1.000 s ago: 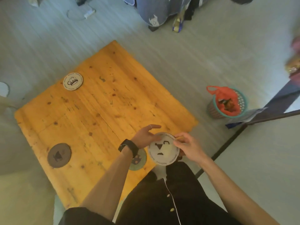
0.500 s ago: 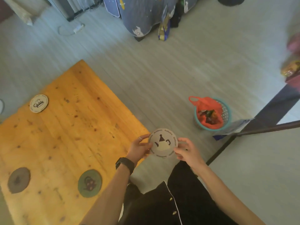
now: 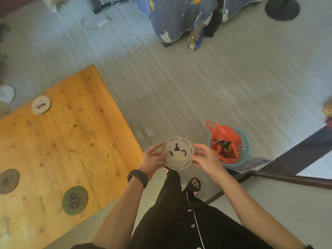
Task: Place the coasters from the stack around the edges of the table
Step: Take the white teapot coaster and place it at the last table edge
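Both hands pinch the round pale coaster printed with a teapot and ringed lettering (image 3: 178, 153): the left hand (image 3: 153, 161) closes thumb and fingers on its left rim, the right hand (image 3: 204, 159) on its right rim, face up, in the air. Whether more coasters sit beneath it cannot be told. A second ago it hung over the table's near edge; it is now off past the right-hand corner of the orange knotty wooden table (image 3: 71, 141), above the grey floor, and the table has slid left in view. Three coasters already lie along the edges: a white one (image 3: 41, 104), a brown one (image 3: 8, 180), a green one (image 3: 75, 200). Judging by this, the person is walking round to reach an unfilled side.
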The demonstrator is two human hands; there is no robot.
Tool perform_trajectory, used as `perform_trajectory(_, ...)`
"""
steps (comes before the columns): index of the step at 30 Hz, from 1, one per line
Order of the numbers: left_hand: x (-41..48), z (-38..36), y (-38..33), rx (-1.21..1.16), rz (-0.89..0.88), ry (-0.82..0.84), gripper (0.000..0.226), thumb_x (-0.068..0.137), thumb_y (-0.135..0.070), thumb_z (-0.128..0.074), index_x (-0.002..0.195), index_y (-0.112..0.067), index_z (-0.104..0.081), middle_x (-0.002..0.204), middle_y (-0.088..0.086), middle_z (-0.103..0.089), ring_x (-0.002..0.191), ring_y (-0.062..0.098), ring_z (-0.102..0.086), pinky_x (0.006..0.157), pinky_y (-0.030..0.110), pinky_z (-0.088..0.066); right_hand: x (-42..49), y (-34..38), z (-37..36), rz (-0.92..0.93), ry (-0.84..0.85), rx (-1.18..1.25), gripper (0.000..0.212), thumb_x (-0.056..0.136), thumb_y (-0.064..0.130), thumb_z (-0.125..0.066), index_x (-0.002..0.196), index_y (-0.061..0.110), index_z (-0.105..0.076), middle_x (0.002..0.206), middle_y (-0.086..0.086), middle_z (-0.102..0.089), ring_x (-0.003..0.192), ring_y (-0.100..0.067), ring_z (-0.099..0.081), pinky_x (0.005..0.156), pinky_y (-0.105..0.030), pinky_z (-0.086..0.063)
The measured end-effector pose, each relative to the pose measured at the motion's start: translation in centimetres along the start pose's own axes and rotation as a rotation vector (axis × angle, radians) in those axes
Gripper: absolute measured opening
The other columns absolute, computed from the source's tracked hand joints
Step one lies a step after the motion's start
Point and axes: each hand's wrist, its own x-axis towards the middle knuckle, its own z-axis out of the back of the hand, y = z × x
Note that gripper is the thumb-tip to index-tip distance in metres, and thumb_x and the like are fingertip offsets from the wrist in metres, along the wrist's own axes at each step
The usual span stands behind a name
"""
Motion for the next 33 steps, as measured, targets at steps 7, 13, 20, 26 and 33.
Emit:
perform_trajectory(7,3.4,2.6,-2.6,-0.232,-0.051,-0.173,0.034,0.088,-0.004,-0.066,0.118,-0.017,-0.058,0.101,0.008,-0.069,0.095,0.026,-0.068,0.081,0.042,-0.057,7.3,7.6,-2.5,0.053,0.177,-0.211,0.038,0.088,0.005,-0.072,0.118,0.023,-0.06,0.105,-0.002,-0.071,0.092,-0.016,-0.072,0.081,-0.034,-0.062)
perform_trajectory(13,7.2,6.1,-6.0,-0.468,-0.049,-0.355,0.026,0.087,-0.004,-0.067,0.109,-0.014,-0.059,0.112,0.015,-0.067,0.1,0.031,-0.067,0.072,0.036,-0.059,14.1,15.5,-7.6,0.113,0.306,-0.405,0.032,0.085,0.0,-0.072,0.103,0.024,-0.063,0.099,-0.005,-0.073,0.092,-0.022,-0.072,0.079,-0.039,-0.062)
perform_trajectory(20,9.2,9.7,-9.9,-0.703,-0.068,-0.548,0.027,0.087,-0.003,-0.067,0.112,-0.013,-0.062,0.094,0.009,-0.069,0.08,0.023,-0.068,0.067,0.036,-0.06,20.6,22.8,-14.5,0.174,0.508,-0.658,0.025,0.088,0.007,-0.072,0.101,0.027,-0.062,0.103,-0.004,-0.074,0.096,-0.021,-0.073,0.081,-0.042,-0.063)
perform_trajectory(26,11.3,12.2,-11.6,-0.988,-0.057,-0.742,0.023,0.087,-0.003,-0.067,0.105,-0.014,-0.061,0.098,0.01,-0.07,0.087,0.027,-0.069,0.071,0.039,-0.06,25.4,27.9,-22.2,0.244,0.727,-0.909,0.022,0.089,0.015,-0.073,0.1,0.03,-0.062,0.105,-0.001,-0.073,0.096,-0.017,-0.072,0.079,-0.038,-0.064)
perform_trajectory(33,15.8,14.4,-15.5,-1.297,0.008,-1.039,0.025,0.087,-0.004,-0.067,0.111,-0.006,-0.06,0.1,0.01,-0.068,0.091,0.024,-0.067,0.079,0.041,-0.058,31.5,32.9,-32.0,0.311,1.01,-1.179,0.018,0.091,0.013,-0.07,0.1,0.026,-0.062,0.105,-0.004,-0.072,0.094,-0.018,-0.072,0.08,-0.041,-0.063)
